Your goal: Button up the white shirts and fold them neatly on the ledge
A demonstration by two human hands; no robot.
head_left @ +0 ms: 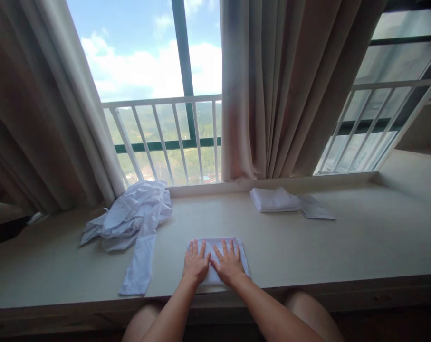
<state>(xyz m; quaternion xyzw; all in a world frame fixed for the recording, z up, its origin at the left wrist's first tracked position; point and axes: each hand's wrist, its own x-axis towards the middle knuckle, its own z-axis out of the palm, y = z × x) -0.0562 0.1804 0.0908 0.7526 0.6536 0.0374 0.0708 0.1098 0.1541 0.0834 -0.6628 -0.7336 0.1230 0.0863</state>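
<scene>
A white cloth folded into a flat rectangle (pixel 217 244) lies near the front edge of the pale window ledge. My left hand (pixel 196 262) rests flat on its left part, fingers spread. Beside it, my right hand (pixel 228 263) lies flat on the right part, also with fingers apart. The thumbs nearly meet over the middle of the cloth. Part of the cloth is hidden beneath both palms. To the left is a crumpled heap of white cloth (pixel 133 216), with one long strip hanging toward the front edge.
A folded white cloth (pixel 274 199) lies at the back right, with a smaller flat white piece (pixel 315 208) against it. Brown curtains (pixel 272 90) hang behind the ledge (pixel 343 247). White railings (pixel 161 100) cross the window. My knees are below the front edge.
</scene>
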